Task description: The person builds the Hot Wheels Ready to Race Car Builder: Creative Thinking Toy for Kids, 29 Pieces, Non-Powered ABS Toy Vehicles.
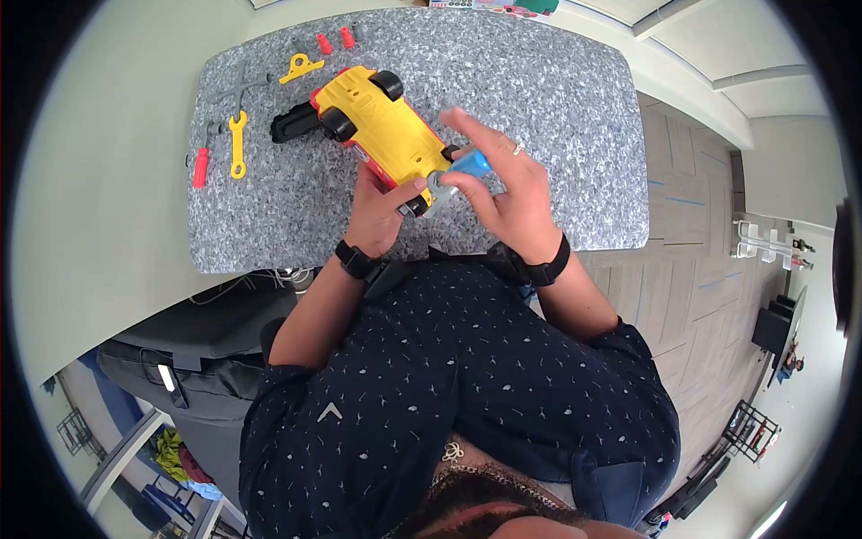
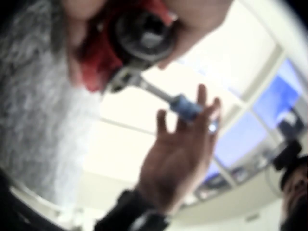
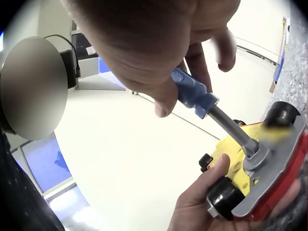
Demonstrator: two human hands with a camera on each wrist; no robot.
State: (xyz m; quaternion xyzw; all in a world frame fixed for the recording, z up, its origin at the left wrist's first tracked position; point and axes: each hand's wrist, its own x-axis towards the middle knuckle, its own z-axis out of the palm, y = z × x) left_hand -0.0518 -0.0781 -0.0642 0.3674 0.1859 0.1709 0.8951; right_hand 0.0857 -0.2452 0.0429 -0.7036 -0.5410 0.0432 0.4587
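Observation:
A toy car (image 1: 382, 117) with a yellow underside, red body and black wheels is held tilted above the table by the left hand (image 1: 375, 211), whose thumb lies on the underside near a wheel. The right hand (image 1: 519, 193) has its fingers around the blue handle (image 1: 470, 163) of a toy screwdriver. In the right wrist view the grey shaft (image 3: 233, 129) meets a grey part (image 3: 260, 161) at the car's end. The left wrist view, blurred, shows the right hand (image 2: 178, 159) beside the blue handle (image 2: 185, 108).
On the speckled table (image 1: 575, 108), a yellow wrench (image 1: 238, 144), a red-handled tool (image 1: 201, 168), a grey cross-shaped tool (image 1: 241, 88) and a yellow piece (image 1: 301, 68) lie at the left. Red pieces (image 1: 324, 43) sit at the back. A black part (image 1: 294, 123) lies beside the car.

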